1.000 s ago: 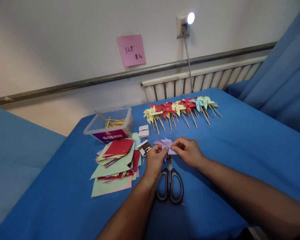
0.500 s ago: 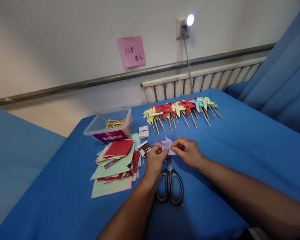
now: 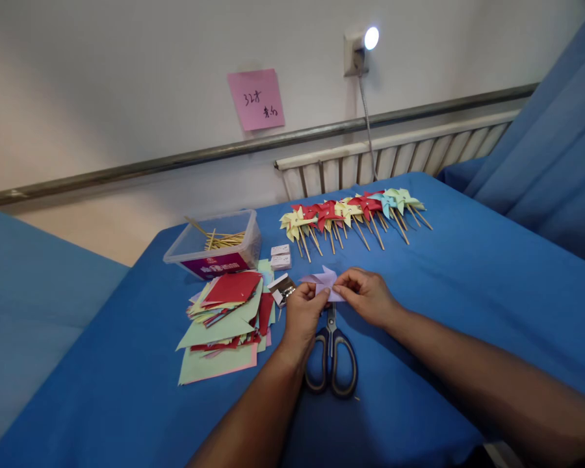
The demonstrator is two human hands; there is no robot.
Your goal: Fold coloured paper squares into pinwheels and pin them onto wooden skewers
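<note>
A light purple paper pinwheel (image 3: 324, 278), partly folded, is held between both hands above the table. My left hand (image 3: 304, 312) pinches its lower left part with the thumb on top. At its right edge, my right hand (image 3: 368, 296) grips the paper between thumb and fingertips. Below the paper lie dark-handled scissors (image 3: 332, 364), closed, their blades partly hidden under the hands. Just left of my left hand, a small open box (image 3: 281, 287) shows shiny metal bits that I cannot make out clearly.
A stack of coloured paper (image 3: 224, 325) lies left, before a clear plastic box (image 3: 253, 244) of wooden sticks (image 3: 224, 241). Two small white boxes (image 3: 281, 257) stand beside it. Finished pinwheels (image 3: 329, 214) on sticks line the back of the blue-covered table (image 3: 443, 279), near a radiator (image 3: 394, 159).
Almost nothing differs. Both hands keep their hold on the purple paper in the same place, and the view has shifted only very slightly.
</note>
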